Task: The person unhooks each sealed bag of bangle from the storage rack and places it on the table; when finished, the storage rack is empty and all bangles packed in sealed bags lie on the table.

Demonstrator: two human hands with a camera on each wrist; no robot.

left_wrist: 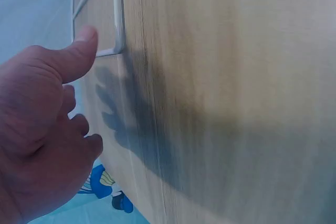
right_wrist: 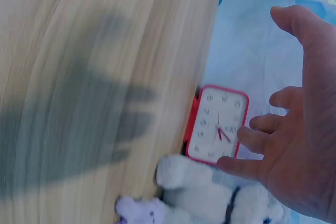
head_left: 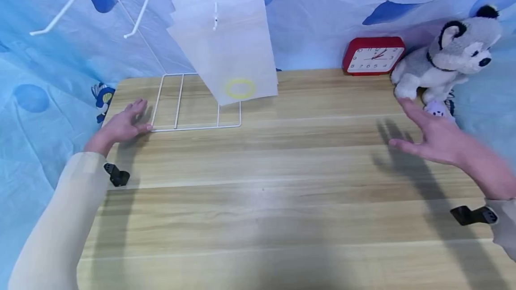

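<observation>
My left hand [head_left: 126,122] hovers over the left side of the wooden table, fingers extended and thumb out, holding nothing. Its thumb appears beside the corner of a white wire rack's base [head_left: 193,128]; whether they touch I cannot tell. In the left wrist view its fingers bend loosely, with a shadow on the wood. On the right, my right hand [head_left: 441,140] is spread above the table with nothing in it. Nearest to it are a grey and white plush dog [head_left: 423,66] and a small lilac toy [head_left: 437,108], partly hidden behind the hand.
From the rack's hook [head_left: 215,3] hang several translucent white sheets or bags [head_left: 225,44], with a yellow ring on the front one. Two other hooks [head_left: 137,12] jut out at the left. A red clock [head_left: 375,57] stands by the back curtain [head_left: 314,26]. Wood-grain table [head_left: 262,191] lies between the hands.
</observation>
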